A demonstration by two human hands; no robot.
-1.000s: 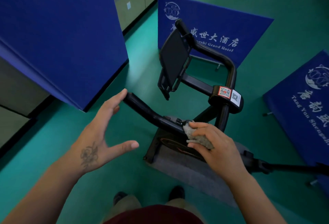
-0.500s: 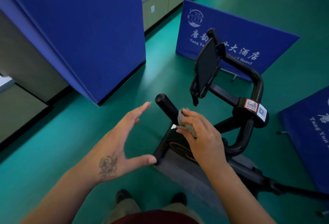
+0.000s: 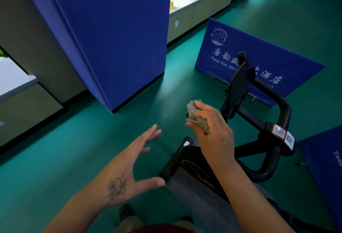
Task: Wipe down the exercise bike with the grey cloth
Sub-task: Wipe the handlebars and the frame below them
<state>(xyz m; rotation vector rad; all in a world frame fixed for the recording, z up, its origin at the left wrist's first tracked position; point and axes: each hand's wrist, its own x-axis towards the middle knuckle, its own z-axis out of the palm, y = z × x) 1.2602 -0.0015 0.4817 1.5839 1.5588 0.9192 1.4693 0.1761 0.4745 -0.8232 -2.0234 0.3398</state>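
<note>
Hidden parts: our right hand (image 3: 212, 131) covers the near handlebar end of the exercise bike (image 3: 262, 140), so we cannot tell if the grey cloth (image 3: 196, 118) touches the bar or is lifted off it.
Cut off: the rear of the bike leaves the picture at the lower right corner; the blue banner (image 3: 329, 168) on the right is cut by the edge, and only a few letters of it are readable.
Hard to read: the red sticker (image 3: 278, 131) on the handlebar joint is too small for us to read.
Right grip: our fingers and thumb are curled round the bunched grey cloth and hold it just left of the black tablet holder (image 3: 237, 84).
Left grip: our left hand (image 3: 129, 166) is spread, fingers straight, thumb stretched out to the side; it holds nothing and hangs over the green floor (image 3: 92, 140), apart from the bike.
Edges: the bike's front foot bar (image 3: 175, 160) lies close to our left thumb; a grey mat (image 3: 194, 201) is under the bike.
Open room: the green floor to the left of the bike reaches up to the folded blue screen (image 3: 114, 38); the blue hotel banner (image 3: 231, 47) stands close behind the handlebar.
Below: our shoes (image 3: 125, 212) show at the bottom edge, partly covered by clothing.
</note>
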